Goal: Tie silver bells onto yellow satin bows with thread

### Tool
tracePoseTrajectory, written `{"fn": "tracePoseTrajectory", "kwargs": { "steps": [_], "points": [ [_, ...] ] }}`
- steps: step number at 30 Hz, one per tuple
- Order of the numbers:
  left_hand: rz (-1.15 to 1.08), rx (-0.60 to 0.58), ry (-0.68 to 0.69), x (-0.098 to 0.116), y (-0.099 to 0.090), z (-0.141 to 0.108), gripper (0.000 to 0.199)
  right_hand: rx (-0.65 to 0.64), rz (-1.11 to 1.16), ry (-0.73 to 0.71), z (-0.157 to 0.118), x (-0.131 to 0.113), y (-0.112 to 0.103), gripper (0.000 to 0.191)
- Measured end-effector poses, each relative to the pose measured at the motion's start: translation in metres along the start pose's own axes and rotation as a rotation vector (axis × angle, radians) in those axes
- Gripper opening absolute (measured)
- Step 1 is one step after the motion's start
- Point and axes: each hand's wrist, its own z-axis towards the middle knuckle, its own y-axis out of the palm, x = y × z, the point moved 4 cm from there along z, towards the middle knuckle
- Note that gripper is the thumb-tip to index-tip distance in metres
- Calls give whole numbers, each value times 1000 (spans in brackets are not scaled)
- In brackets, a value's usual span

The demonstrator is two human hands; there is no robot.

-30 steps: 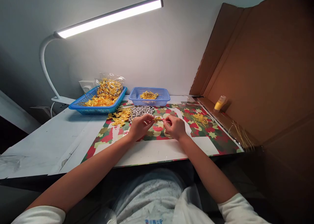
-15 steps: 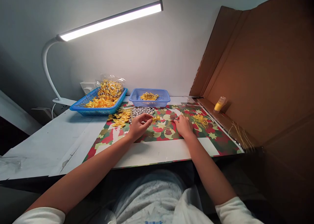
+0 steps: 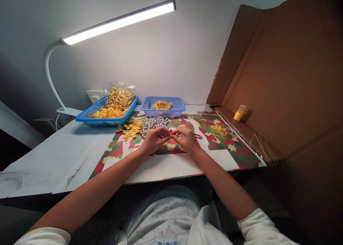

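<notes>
My left hand [image 3: 154,140] and my right hand [image 3: 186,139] meet over the patterned mat, with their fingertips pinched close together. Between them shows a thin yellow cord [image 3: 173,138], and the yellow flower it seems to belong to is mostly hidden by the fingers. Just right of my right hand a small tool with a pink end [image 3: 198,136] sticks out; whether it lies on the mat or rests in that hand I cannot tell. Behind my left hand spread silver beads [image 3: 155,122], and loose yellow flowers [image 3: 131,131] lie to their left.
A blue basket [image 3: 104,121] heaped with yellow flowers stands at the back left. Another, lighter basket [image 3: 163,112] holds a small yellow pile. Yellow cords [image 3: 218,131] lie on the right. A small yellow bottle [image 3: 239,113] stands by the cardboard wall [image 3: 289,77]. A lamp [image 3: 120,23] shines above.
My right hand has moved left from the tool area to meet my left hand. The pink-ended tool now shows to its right. The yellow flower is now mostly covered by fingers.
</notes>
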Motion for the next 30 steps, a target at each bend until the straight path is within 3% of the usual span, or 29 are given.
{"fn": "tracePoseTrajectory", "kwargs": {
  "steps": [4, 10, 16, 20, 24, 30],
  "points": [
    [-33, 16, -10, 1, 0, 0, 23, 48, 69, 171, -1, 10, -1, 15],
    [-171, -3, -75, -6, 2, 2, 27, -59, 144, 178, -2, 10, 3, 17],
    [-241, 35, -170, -12, 0, 5, 33, 54, 377, 306, -3, 27, 5, 20],
    [-330, 19, -240, -15, 1, 5, 39, 19, 474, 327, -2, 30, 8, 21],
    [-388, -15, -263, -15, 5, 4, 38, 65, 505, 314, -2, 32, 8, 21],
    [-340, -51, -256, -14, 7, 2, 31, 74, 480, 284, -2, 32, 8, 18]
  ]
}}
